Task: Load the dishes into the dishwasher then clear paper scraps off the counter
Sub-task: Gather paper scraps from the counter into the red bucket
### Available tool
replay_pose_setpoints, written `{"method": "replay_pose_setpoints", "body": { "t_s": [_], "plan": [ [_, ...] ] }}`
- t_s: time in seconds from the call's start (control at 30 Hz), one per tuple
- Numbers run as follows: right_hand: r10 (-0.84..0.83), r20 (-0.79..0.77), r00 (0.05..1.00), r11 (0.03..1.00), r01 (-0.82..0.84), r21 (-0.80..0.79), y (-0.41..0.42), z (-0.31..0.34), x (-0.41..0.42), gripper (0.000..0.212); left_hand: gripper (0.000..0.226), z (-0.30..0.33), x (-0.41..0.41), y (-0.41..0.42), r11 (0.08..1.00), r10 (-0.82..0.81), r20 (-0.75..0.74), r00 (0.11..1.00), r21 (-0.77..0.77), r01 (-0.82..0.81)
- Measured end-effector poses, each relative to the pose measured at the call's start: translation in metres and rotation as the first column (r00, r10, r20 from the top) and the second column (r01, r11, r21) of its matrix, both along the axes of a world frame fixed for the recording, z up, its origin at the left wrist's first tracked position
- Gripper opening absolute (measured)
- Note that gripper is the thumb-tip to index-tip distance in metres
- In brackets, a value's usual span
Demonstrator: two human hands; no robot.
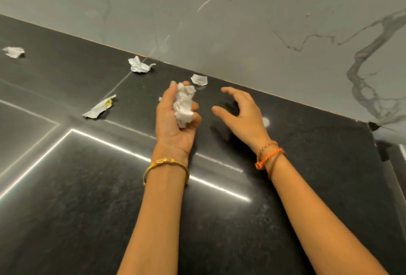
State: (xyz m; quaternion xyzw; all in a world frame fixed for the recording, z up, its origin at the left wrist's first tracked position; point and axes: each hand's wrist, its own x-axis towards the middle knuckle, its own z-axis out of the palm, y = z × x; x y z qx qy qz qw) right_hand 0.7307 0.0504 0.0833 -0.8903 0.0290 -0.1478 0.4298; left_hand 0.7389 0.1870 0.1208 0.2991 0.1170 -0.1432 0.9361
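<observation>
Picking up paper bits from the black table (87, 208)

The left hand (173, 120) has its fingers (194, 107) curled around a white paper ball (183, 107). The right hand (243, 112) is above the table with fingers spread wide, holding nothing. A small scrap (199, 79) lies just past both hands, near the wall (241, 21). More scraps (139, 65) lie off to the left.

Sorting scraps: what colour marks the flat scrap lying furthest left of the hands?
White with a yellow patch, on the flat scrap; head view.
</observation>
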Motion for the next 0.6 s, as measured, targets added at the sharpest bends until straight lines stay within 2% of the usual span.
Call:
{"method": "replay_pose_setpoints", "body": {
  "t_s": [0.07, 0.17, 0.27, 0.33, 0.4, 0.47, 0.53, 0.6],
  "plan": [
    [0.024, -0.034, 0.999, 0.996, -0.027, -0.082, 0.016, 0.003, 0.024, 0.06, 0.03, 0.002, 0.005, 0.025, 0.996, 0.087, 0.003, 0.996, -0.033, -0.087],
    [0.004, -0.002, 1.0, 0.991, -0.004, -0.136, 0.048, 0.009, 0.054, 0.066, 0.031, 0.0, 0.009, 0.06, 0.991, 0.131, 0.023, 0.991, -0.038, -0.13],
    [-0.033, -0.073, 0.997, 0.995, 0.027, -0.094, 0.064, 0.008, 0.078, 0.054, 0.032, -0.009, 0.005, 0.085, 0.997, 0.071, 0.016, 0.997, -0.035, -0.07],
    [0.002, -0.122, 0.992, 0.989, -0.021, -0.148, 0.069, 0.006, 0.081, 0.048, 0.032, -0.014, 0.003, 0.093, 0.998, 0.029, 0.013, 0.999, -0.056, -0.028],
    [0.076, -0.142, 0.987, 0.991, -0.091, -0.102, 0.067, 0.006, 0.069, 0.04, 0.034, -0.014, 0.005, 0.092, 0.997, 0.015, 0.015, 1.0, -0.072, -0.014],
    [0.16, -0.094, 0.983, 0.981, -0.169, -0.095, 0.062, 0.002, 0.047, 0.031, 0.034, -0.012, 0.011, 0.088, 1.0, 0.006, 0.027, 1.0, -0.017, -0.005],
    [0.216, -0.013, 0.976, 0.951, -0.213, -0.224, 0.059, -0.005, 0.028, 0.029, 0.032, -0.012, 0.016, 0.086, 0.999, 0.014, 0.037, 0.999, 0.043, -0.015],
    [0.205, 0.129, 0.97, 0.934, -0.155, -0.322, 0.059, -0.013, 0.024, 0.026, 0.032, -0.015, 0.019, 0.09, 1.0, 0.025, 0.024, 0.999, -0.005, -0.025]
  ]
}}
